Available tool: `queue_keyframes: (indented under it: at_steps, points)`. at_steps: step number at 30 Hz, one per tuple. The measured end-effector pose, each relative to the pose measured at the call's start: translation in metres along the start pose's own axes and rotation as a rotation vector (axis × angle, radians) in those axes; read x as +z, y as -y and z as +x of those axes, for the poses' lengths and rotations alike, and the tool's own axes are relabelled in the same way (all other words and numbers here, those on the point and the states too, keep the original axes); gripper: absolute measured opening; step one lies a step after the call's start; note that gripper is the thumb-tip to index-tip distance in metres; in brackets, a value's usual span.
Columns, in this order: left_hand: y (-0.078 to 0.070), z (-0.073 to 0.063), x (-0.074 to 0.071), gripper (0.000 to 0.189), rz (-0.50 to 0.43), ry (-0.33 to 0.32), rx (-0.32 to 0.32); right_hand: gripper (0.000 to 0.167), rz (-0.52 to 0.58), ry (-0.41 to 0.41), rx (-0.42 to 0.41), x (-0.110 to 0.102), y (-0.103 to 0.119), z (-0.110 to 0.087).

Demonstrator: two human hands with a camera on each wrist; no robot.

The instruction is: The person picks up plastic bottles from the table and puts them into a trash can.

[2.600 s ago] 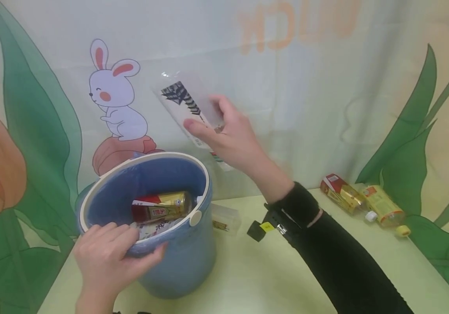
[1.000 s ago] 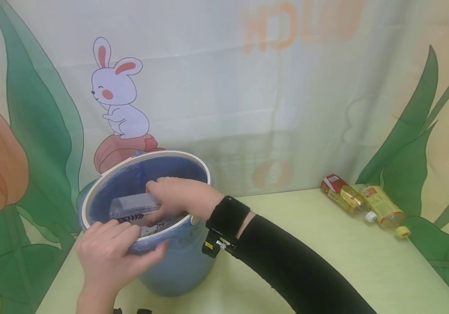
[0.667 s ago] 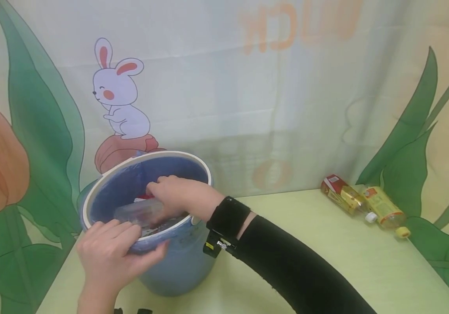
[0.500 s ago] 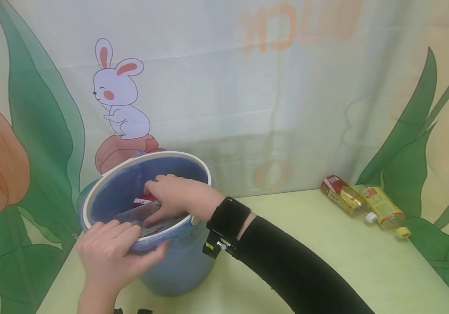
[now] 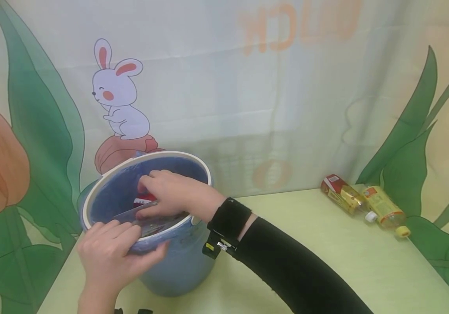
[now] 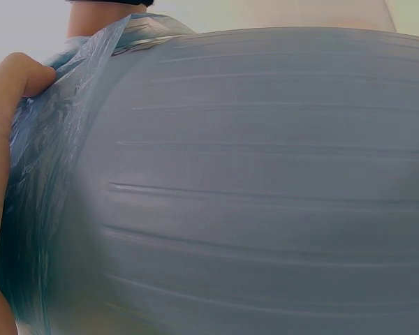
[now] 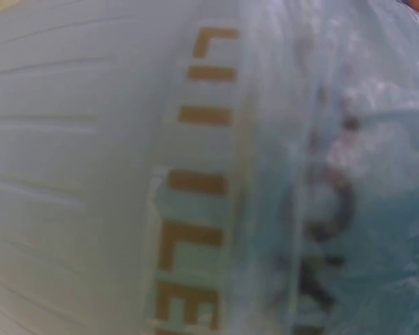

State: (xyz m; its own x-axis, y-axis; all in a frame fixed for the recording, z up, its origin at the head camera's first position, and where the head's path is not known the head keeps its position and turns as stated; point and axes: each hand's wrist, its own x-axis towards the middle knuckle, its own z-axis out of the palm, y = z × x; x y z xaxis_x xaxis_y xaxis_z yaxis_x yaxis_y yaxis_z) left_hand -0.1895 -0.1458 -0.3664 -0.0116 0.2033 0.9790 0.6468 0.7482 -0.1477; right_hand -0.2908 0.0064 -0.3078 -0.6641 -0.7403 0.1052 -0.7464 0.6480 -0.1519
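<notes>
My left hand (image 5: 108, 246) grips the near rim of a blue trash can (image 5: 181, 270), thumb outside and fingers over the white ring. In the left wrist view, a bluish plastic bag liner (image 6: 63, 132) is folded over the rim beside that hand. My right hand (image 5: 173, 192) reaches inside the can, its thumb and fingers around the edge of a clear plastic box (image 5: 128, 214). The fingertips are partly hidden. Just beyond the box shows part of a red bottle (image 5: 143, 199). The right wrist view is blurred, showing the can's lettered side.
Two drink bottles lie on the table at right: one red and gold (image 5: 342, 194) with a white cap, one yellow (image 5: 385, 209) with a yellow cap. A printed curtain (image 5: 248, 100) hangs close behind. The pale green table (image 5: 307, 235) extends right of the can.
My right hand has carried the clear plastic box down into the trash can, where the box has tilted and sunk lower. Lately that hand shifts slightly up and left. The left hand stays.
</notes>
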Motion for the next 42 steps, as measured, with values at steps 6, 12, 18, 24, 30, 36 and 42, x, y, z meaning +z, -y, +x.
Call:
queue_keyframes:
  at_steps: [6,12,18,24,30,36,42]
  points:
    - [0.002,0.001,0.000,0.059,0.003,-0.001,0.001,0.052,0.074,-0.109,-0.057,-0.003,-0.001,0.000]
    - [0.003,0.001,0.000,0.060,0.000,0.011,-0.001,0.043,0.151,-0.229,-0.107,-0.006,-0.002,-0.005]
    - [0.003,0.000,0.001,0.060,-0.007,0.017,0.003,0.029,0.163,-0.370,-0.162,-0.009,-0.002,-0.010]
    - [0.002,-0.002,0.000,0.061,-0.012,0.024,0.003,0.016,0.245,-0.515,-0.220,-0.009,0.001,-0.016]
    - [0.005,-0.002,0.000,0.060,-0.014,0.009,0.004,0.015,0.255,-0.630,-0.250,-0.010,-0.004,-0.026]
    - [0.005,-0.002,-0.001,0.061,-0.022,0.019,0.000,0.015,0.275,-0.739,-0.246,-0.020,-0.031,-0.056]
    - [0.004,-0.002,0.000,0.061,-0.024,0.008,-0.013,0.019,0.265,-0.818,-0.050,-0.041,-0.083,-0.109]
